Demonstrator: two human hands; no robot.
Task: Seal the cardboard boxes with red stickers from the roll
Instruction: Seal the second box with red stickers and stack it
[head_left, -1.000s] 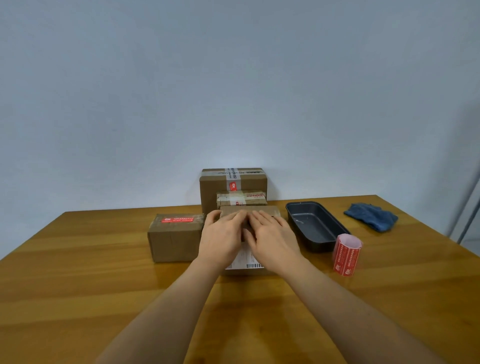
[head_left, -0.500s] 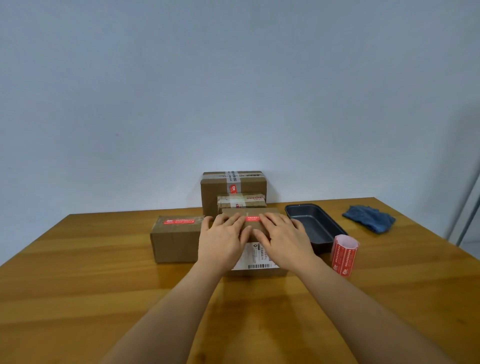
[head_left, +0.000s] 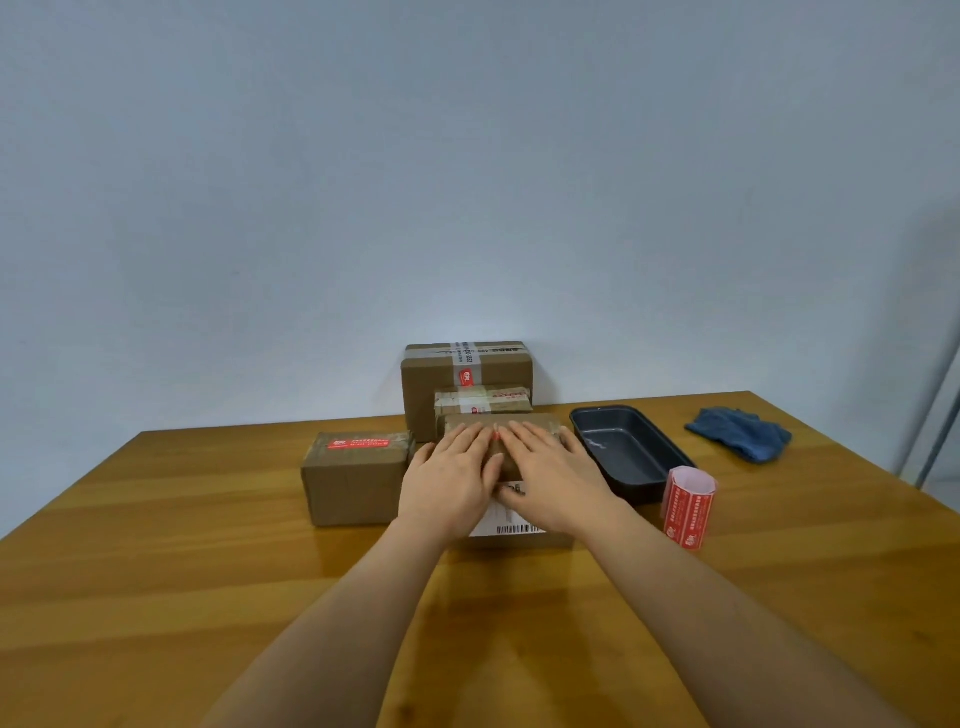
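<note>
Near the middle of the frame, both hands lie flat on top of a small cardboard box (head_left: 519, 423). The left hand (head_left: 451, 475) and the right hand (head_left: 553, 475) have straight fingers that press down and hold nothing. A tiny bit of red sticker (head_left: 496, 435) peeks out between the fingertips. The box lies with its long side going left to right. On its front is a white shipping label (head_left: 511, 522) with a barcode; the other print is too small to read.

To the left, touching or almost touching it, sits another cardboard box (head_left: 353, 480) with a long red sticker (head_left: 358, 443) on top, running left to right. Its white writing is too small to read.

Behind are a big taped box (head_left: 467, 371) with a small red label and tape with numbers I cannot read for sure, and a smaller taped box (head_left: 483, 402) in front of it.

The red sticker roll (head_left: 688, 506) stands upright at the right, just beside a dark baking pan (head_left: 631, 452). A blue cloth (head_left: 740, 434) lies in the upper right of the wooden table (head_left: 156, 571).
</note>
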